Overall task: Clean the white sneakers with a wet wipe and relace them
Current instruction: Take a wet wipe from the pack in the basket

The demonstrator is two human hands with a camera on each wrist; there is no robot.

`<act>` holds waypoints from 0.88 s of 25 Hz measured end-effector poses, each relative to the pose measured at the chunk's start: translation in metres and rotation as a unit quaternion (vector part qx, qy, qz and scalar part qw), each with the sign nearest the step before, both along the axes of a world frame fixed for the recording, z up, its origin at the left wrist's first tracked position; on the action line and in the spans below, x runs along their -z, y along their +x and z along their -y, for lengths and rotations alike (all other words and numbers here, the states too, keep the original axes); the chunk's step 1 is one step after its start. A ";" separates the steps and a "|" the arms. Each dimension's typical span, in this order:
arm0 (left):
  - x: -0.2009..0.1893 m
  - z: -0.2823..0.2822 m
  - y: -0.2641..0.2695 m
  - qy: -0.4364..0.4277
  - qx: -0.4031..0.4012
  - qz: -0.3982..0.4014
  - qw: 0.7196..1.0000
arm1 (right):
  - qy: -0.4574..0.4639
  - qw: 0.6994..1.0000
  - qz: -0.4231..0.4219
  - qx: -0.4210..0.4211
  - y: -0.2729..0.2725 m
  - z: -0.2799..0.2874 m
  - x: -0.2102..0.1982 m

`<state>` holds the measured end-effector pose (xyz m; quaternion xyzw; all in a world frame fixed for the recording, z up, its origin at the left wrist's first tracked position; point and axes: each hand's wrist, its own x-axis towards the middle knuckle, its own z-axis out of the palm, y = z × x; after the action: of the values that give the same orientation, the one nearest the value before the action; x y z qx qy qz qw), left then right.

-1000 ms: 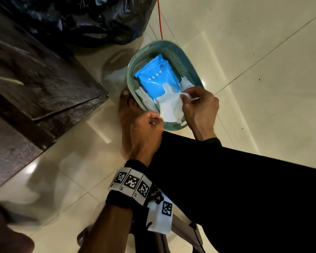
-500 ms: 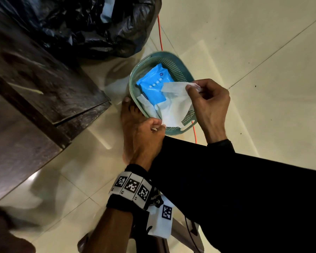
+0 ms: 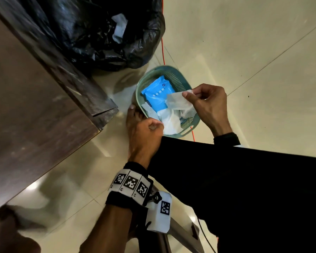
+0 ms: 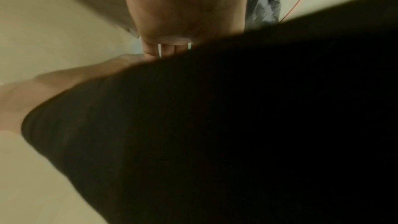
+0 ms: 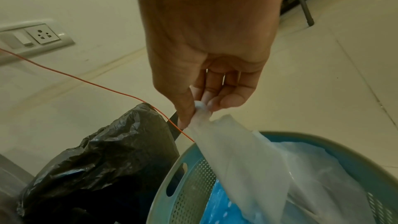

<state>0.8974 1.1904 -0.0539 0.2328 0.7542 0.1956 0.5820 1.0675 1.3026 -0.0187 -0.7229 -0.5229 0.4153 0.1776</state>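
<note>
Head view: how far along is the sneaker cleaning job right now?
Early. Done: little that shows; no sneakers are in view. In hand: the right hand pinches a thin white wet wipe over the teal perforated plastic basket, where the blue wipe pack lies; the left hand grips its lower end. Left: wiping the sneakers and relacing them.

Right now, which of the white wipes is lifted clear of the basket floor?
The wet wipe pinched by the right hand, stretched above the teal basket. The other wipes lie crumpled inside, beside the blue pack.
</note>
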 end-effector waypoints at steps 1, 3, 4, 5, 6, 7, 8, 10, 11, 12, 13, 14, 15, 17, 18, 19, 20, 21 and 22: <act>0.000 -0.004 -0.001 -0.013 0.004 -0.001 1.000 | -0.010 1.000 -0.015 0.006 0.002 -0.005 0.004; -0.033 -0.002 -0.015 0.011 0.003 -0.028 1.000 | -0.013 0.999 -0.041 0.029 -0.006 0.001 -0.023; -0.031 0.000 -0.017 0.013 0.002 -0.034 0.999 | -0.040 0.997 -0.059 0.034 -0.003 0.004 -0.019; -0.032 -0.003 -0.018 0.005 -0.001 -0.037 0.999 | -0.067 0.995 -0.064 0.028 -0.002 0.001 -0.016; -0.029 -0.004 -0.019 0.007 -0.001 -0.040 0.999 | -0.091 0.994 -0.062 0.023 -0.002 0.002 -0.013; -0.027 -0.003 -0.020 0.008 -0.002 -0.038 0.999 | -0.116 0.991 -0.059 0.015 -0.002 0.007 -0.010; -0.026 -0.002 -0.020 0.015 0.000 -0.034 0.999 | -0.133 0.989 -0.062 0.015 -0.003 0.011 -0.008; -0.026 -0.002 -0.019 0.021 0.005 -0.020 1.000 | -0.155 0.985 -0.079 0.015 -0.002 0.013 -0.011; -0.025 -0.002 -0.017 0.023 0.009 -0.015 1.000 | -0.160 0.984 -0.080 0.003 -0.001 0.012 -0.012; -0.024 -0.001 -0.016 0.025 0.014 -0.012 1.000 | -0.163 0.983 -0.080 -0.011 -0.001 0.011 -0.015; -0.021 0.000 -0.015 0.033 0.015 -0.013 0.999 | -0.160 0.984 -0.077 -0.023 0.000 0.011 -0.017; -0.021 0.001 -0.014 0.035 0.012 -0.011 0.999 | -0.153 0.985 -0.069 -0.031 0.001 0.010 -0.020; -0.023 0.001 -0.014 0.045 0.006 -0.008 0.999 | -0.143 0.987 -0.063 -0.033 0.001 0.007 -0.024; -0.032 -0.001 -0.016 0.065 0.005 -0.007 0.998 | -0.125 0.990 -0.062 -0.034 0.001 0.000 -0.035; -0.038 -0.003 -0.017 0.078 0.004 -0.007 0.997 | -0.119 0.990 -0.071 -0.035 0.000 -0.004 -0.043; -0.044 -0.005 -0.018 0.090 0.002 -0.004 0.996 | -0.115 0.989 -0.086 -0.035 -0.003 -0.007 -0.051; -0.050 -0.007 -0.020 0.096 -0.001 -0.001 0.995 | -0.114 0.988 -0.097 -0.039 -0.005 -0.011 -0.060; -0.058 -0.011 -0.021 0.106 -0.002 0.000 0.994 | -0.112 0.987 -0.105 -0.047 -0.008 -0.014 -0.070; -0.066 -0.014 -0.023 0.112 -0.005 0.002 0.994 | -0.107 0.986 -0.108 -0.062 -0.010 -0.018 -0.081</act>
<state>0.8742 1.2048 0.0126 0.2921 0.7274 0.2820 0.5533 1.0571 1.3204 0.0620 -0.6548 -0.4968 0.5548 0.1289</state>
